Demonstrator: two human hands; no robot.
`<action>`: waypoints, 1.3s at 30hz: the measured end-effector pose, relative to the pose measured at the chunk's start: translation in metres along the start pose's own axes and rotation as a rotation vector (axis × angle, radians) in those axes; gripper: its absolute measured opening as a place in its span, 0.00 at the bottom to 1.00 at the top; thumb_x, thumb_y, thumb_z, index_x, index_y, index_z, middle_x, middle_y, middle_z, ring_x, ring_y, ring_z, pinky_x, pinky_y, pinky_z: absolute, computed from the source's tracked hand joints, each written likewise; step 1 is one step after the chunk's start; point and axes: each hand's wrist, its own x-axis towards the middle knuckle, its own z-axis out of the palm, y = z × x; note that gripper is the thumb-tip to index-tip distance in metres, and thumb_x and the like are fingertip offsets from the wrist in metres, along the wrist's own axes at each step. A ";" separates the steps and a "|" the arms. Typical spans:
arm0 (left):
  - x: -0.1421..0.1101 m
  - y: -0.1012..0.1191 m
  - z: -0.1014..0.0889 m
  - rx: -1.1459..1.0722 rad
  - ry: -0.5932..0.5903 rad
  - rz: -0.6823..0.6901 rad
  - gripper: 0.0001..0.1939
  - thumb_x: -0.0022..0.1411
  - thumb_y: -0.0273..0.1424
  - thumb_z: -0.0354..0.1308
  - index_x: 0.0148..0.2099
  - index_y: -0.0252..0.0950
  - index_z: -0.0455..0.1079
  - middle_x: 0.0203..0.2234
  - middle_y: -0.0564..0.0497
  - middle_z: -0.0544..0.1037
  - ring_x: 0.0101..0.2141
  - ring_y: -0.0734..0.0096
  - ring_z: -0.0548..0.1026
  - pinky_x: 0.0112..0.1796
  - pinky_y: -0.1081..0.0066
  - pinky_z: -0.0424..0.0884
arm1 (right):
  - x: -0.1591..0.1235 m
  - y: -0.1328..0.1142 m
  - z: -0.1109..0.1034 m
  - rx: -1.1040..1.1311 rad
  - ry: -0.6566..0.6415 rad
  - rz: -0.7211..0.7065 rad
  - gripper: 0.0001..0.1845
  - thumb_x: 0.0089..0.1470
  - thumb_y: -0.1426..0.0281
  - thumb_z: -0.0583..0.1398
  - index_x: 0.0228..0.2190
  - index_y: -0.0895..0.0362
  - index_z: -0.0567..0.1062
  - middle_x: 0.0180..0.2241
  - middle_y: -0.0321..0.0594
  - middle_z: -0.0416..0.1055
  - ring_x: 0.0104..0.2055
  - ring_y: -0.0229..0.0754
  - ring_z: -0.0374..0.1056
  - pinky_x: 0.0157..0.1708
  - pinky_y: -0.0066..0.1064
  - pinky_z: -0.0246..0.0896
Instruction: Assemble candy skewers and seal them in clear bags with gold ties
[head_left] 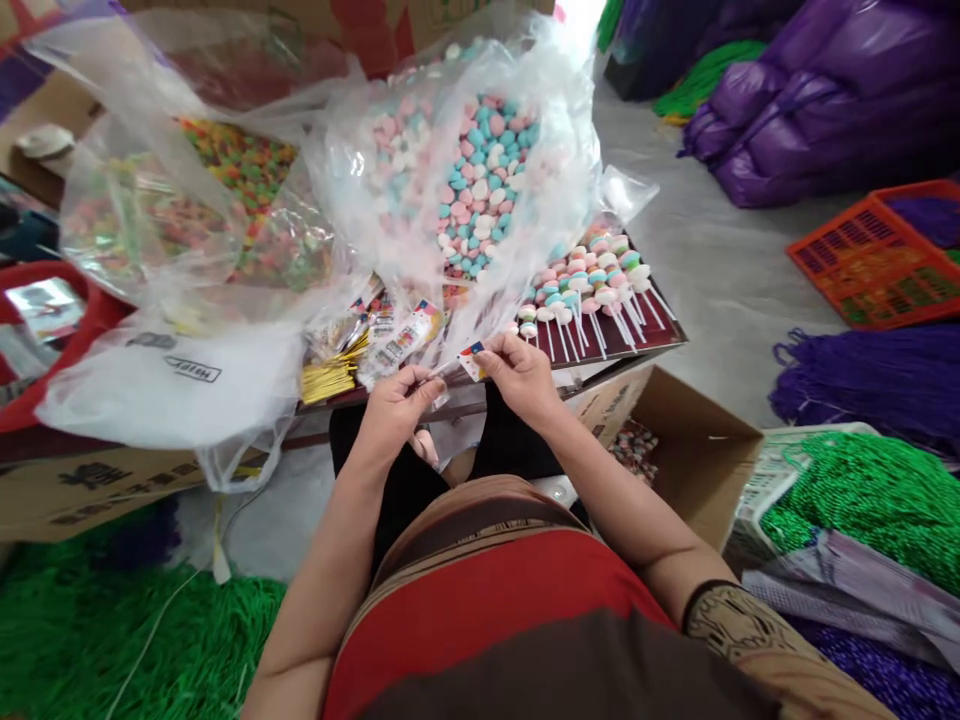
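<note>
My right hand (523,372) pinches a small printed card or packet (472,361) in blue, red and yellow, above the table's front edge. A little to its left, my left hand (401,408) is closed in a pinch on something thin and clear, too small to name. Just beyond the hands lie printed clear packets (409,335) and a bundle of gold twist ties (330,375). To the right, rows of marshmallow lollipops (592,285) lie with white sticks pointing toward me. Behind them, a large clear bag (360,170) holds pink, blue and white candies (487,185).
Another clear bag (112,235) of orange and green candies stands left, near a white bag (172,370) and a red basket (82,325). An open cardboard box (694,460) sits beside my right knee. Crates and green and purple strands (874,495) lie on the floor.
</note>
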 end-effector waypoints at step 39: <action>0.009 -0.010 0.009 -0.104 0.184 0.102 0.17 0.64 0.48 0.62 0.37 0.39 0.76 0.23 0.56 0.73 0.23 0.75 0.71 0.29 0.74 0.69 | 0.057 0.029 -0.119 -1.049 0.095 0.313 0.26 0.62 0.56 0.59 0.53 0.62 0.78 0.42 0.58 0.81 0.46 0.59 0.76 0.44 0.43 0.68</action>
